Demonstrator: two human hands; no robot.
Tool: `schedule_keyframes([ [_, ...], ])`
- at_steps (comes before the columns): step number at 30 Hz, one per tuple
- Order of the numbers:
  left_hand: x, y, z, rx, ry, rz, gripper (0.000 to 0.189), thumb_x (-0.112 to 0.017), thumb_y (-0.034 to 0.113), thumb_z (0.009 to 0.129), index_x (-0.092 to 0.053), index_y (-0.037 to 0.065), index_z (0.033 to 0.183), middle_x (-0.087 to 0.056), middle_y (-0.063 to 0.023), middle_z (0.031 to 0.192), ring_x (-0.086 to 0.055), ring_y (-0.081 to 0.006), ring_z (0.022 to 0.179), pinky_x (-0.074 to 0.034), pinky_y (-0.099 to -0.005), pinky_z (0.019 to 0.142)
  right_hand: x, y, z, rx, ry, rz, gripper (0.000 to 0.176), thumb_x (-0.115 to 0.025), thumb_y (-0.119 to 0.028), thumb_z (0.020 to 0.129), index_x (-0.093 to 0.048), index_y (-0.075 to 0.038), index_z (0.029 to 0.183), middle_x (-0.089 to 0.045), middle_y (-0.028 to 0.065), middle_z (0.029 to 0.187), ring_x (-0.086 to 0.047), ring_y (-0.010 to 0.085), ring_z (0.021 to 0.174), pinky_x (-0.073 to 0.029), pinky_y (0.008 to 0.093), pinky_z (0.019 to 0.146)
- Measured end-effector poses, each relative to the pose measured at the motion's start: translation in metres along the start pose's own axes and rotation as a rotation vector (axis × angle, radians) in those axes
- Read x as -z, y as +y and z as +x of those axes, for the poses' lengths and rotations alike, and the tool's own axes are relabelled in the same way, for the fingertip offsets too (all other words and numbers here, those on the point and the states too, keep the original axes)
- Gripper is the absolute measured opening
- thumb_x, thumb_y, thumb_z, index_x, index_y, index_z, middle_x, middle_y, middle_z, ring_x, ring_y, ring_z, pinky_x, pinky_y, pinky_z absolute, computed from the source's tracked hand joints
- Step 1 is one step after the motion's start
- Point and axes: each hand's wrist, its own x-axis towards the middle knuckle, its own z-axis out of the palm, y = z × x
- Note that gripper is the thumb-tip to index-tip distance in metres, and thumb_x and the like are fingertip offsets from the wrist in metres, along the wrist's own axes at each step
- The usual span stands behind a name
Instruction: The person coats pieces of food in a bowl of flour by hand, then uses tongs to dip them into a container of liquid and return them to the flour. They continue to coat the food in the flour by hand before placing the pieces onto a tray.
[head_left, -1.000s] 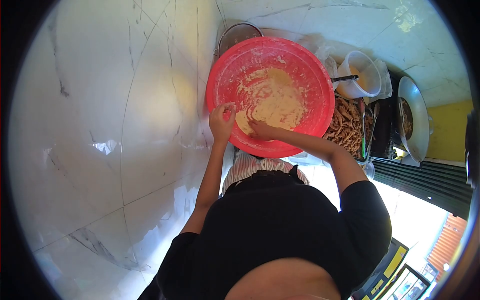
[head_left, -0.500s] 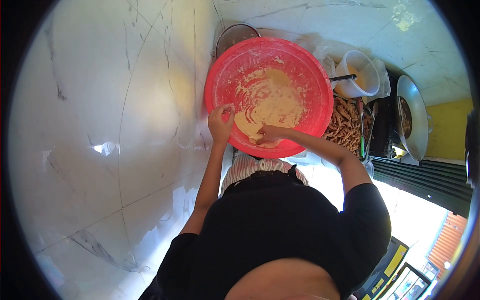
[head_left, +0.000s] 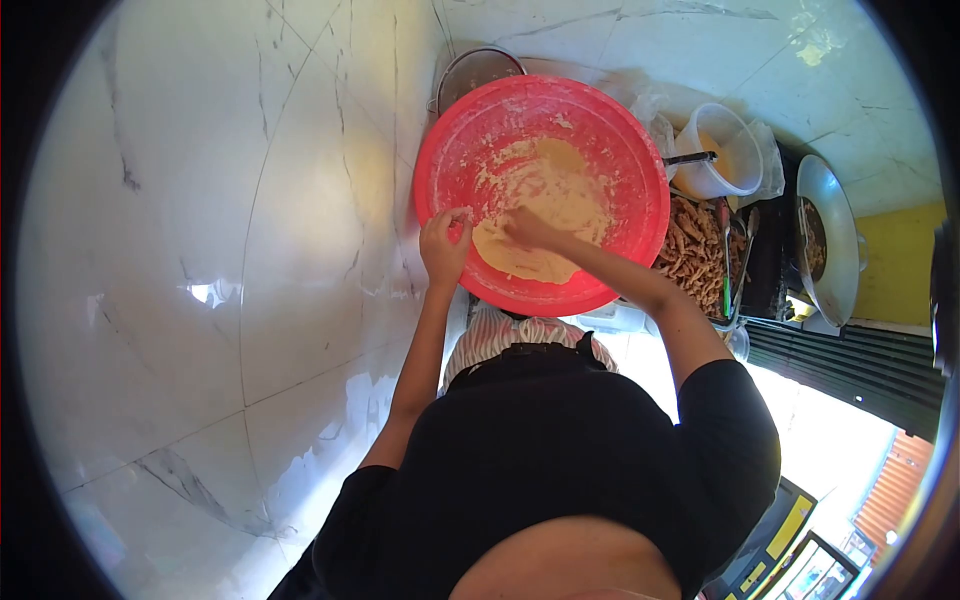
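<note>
A large red basin (head_left: 640, 200) holds pale yellow flour-like powder (head_left: 560, 200), spread over its bottom and streaked on its walls. At the basin's left rim is my left hand (head_left: 446, 245), its fingers curled together at the edge; what they hold, if anything, is too small to tell. My right hand (head_left: 530, 230) is in the basin over the powder, fingers pointing left and down; the fingertips are blurred and partly hidden in the powder.
Right of the basin are a tray of brown fried pieces (head_left: 690, 255) with tongs (head_left: 727, 260), a clear tub (head_left: 745, 160) with a dark handle across its rim, and a metal wok (head_left: 840, 240). A round sieve (head_left: 470, 72) leans behind the basin. Tiled wall (head_left: 200, 230) stands at left.
My right hand has moved up and slightly left through the powder, away from the basin's near edge. My left hand stays at the rim.
</note>
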Motion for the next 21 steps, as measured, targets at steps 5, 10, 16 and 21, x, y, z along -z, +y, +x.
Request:
schedule_keyframes([
  [5,0.001,0.001,0.001,0.009,-0.015,0.008,0.014,-0.064,0.012,0.072,-0.064,0.01,0.086,-0.062,-0.0036,0.078,-0.057,-0.0187,0.071,-0.042,-0.0314,0.069,-0.061,0.001,-0.051,0.3,0.105,-0.353,0.057,-0.059,-0.021,0.075,-0.038,0.004,0.122,-0.046,0.0266,0.111,-0.046,0.0394,0.103,-0.04,0.0432,0.087],
  [10,0.001,0.002,0.001,-0.008,-0.002,0.015,0.013,-0.064,0.012,0.072,-0.064,0.009,0.085,-0.062,-0.0037,0.077,-0.057,-0.0188,0.07,-0.042,-0.0312,0.068,-0.005,-0.036,-0.064,0.017,-0.351,-0.161,0.06,-0.063,-0.025,0.073,-0.04,0.002,0.121,-0.048,0.0257,0.112,-0.05,0.0367,0.101,-0.042,0.0425,0.083],
  [16,0.001,0.003,0.001,-0.005,-0.01,0.01,0.013,-0.064,0.012,0.073,-0.064,0.01,0.085,-0.062,-0.0035,0.077,-0.057,-0.0183,0.071,-0.042,-0.0313,0.068,0.02,-0.039,-0.066,-0.169,-0.519,0.159,0.05,-0.066,-0.033,0.072,-0.054,-0.002,0.109,-0.061,0.0146,0.095,-0.06,0.0238,0.079,-0.048,0.0333,0.067],
  [21,0.002,0.002,0.001,-0.007,-0.007,-0.01,0.012,-0.064,0.012,0.072,-0.064,0.01,0.084,-0.062,-0.0032,0.077,-0.056,-0.0184,0.071,-0.042,-0.0311,0.07,0.038,-0.008,-0.029,-0.345,-0.677,1.048,0.035,-0.06,-0.029,0.078,-0.059,-0.007,0.106,-0.062,0.0067,0.092,-0.06,0.0149,0.07,-0.046,0.0241,0.058],
])
